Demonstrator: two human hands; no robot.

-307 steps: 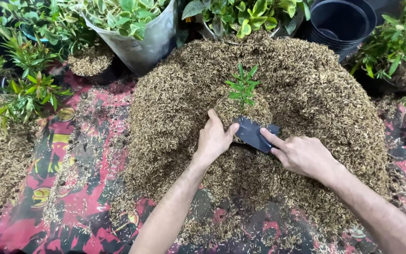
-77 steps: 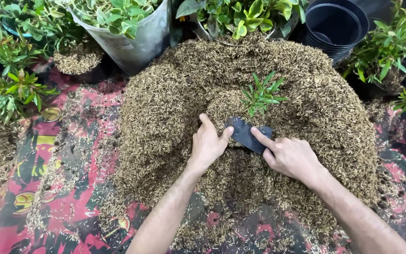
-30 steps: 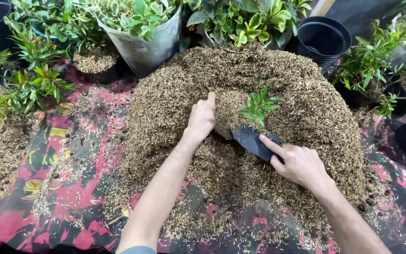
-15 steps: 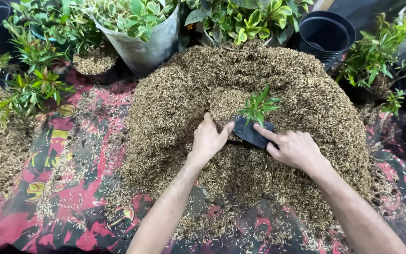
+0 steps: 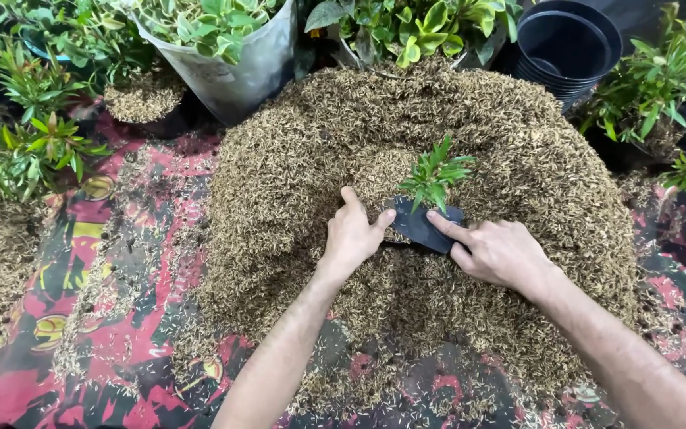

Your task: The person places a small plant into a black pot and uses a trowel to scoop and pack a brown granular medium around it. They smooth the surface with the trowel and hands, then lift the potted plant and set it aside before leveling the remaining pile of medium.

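1. Both hands are in at the middle of the husk heap [image 5: 295,159], a big brown mound on a red patterned sheet [image 5: 144,262].
2. The left hand [image 5: 352,234] lies flat on the husk, fingers together and pressed into the mound, thumb out toward the black bag [image 5: 422,226]. It grips nothing; the thumb tip is just beside the bag's edge.
3. The right hand [image 5: 498,250] has its fingers laid over the bag's right rim. Whether they pinch it I cannot tell.
4. The bag sits half sunk in the heap, tilted, between the two hands.
5. A green seedling [image 5: 437,171] stands upright out of the bag, leaves spread just above the fingers.
6. Behind the heap: a stack of black pots [image 5: 569,44] at upper right, a grey bag of leafy plants [image 5: 240,71] at upper left.
7. Potted greenery [image 5: 29,147] lines the left edge, well apart from the hands.
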